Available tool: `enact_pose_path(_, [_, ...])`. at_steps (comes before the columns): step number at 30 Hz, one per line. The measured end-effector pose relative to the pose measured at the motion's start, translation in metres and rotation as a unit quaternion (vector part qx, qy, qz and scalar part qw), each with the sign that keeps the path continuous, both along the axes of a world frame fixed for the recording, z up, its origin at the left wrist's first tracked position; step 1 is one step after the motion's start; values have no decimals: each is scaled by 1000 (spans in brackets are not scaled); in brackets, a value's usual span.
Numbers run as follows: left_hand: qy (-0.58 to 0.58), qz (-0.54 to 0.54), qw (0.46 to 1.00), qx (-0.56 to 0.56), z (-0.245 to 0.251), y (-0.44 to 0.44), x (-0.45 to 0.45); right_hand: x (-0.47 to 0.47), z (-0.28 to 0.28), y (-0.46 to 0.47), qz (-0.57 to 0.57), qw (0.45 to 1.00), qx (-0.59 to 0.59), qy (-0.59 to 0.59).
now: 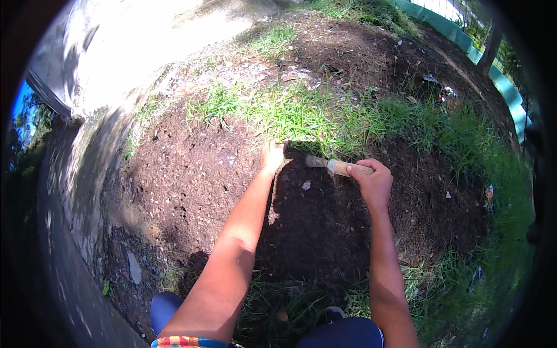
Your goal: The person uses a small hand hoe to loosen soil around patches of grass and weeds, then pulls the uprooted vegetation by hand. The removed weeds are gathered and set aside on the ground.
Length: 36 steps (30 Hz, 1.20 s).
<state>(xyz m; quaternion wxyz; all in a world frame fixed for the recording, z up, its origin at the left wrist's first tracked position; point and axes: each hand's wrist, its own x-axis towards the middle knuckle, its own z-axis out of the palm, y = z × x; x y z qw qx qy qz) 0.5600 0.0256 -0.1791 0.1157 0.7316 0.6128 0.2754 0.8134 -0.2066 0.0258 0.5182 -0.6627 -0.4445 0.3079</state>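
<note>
My right hand [375, 180] is closed around the light wooden handle of a short hand tool [343, 167]. Its dark, broad metal blade points left, just over the shaded soil. To the left, my left hand [273, 156] reaches to the near edge of the green grass [289, 117]; its fingertips meet the blades, and whether it grips any cannot be made out. A gap of dark soil [317, 235] lies between my left hand and the tool's blade. The tool's far end is partly hidden by my right fingers.
Bare brown soil [187, 182] with small stones surrounds my hands. A paved strip [78, 209] runs along the left. More grass grows on the right [465, 135], with scraps of litter [489, 193]. A green low wall [500, 82] and a tree trunk [491, 48] stand at the upper right.
</note>
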Motion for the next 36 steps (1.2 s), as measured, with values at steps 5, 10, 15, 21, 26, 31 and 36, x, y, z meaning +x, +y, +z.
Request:
enact_pose_path(5, [-221,89,970,-59,42,-38,17,48,-150,29,-7,997,-35,70])
enact_pose_path(10, [-317,116,940,-53,36,-36,12,58,-163,25,-25,974,-124,189])
enact_pose_path(15, [-293,137,940,-111,21,-28,5,27,-118,7,-12,993,-39,113])
enact_pose_path(21, [-471,16,874,-121,64,-53,12,20,-48,-17,139,964,118,-194])
enact_pose_path(26, [4,13,1000,23,73,-77,40,-2,-21,-23,174,931,154,-281])
enact_pose_path(31, [47,46,995,-75,70,-55,30,-1,-48,-24,93,981,25,-168])
enact_pose_path(36, [77,34,991,-108,78,-25,-26,24,3,-48,50,995,29,-84])
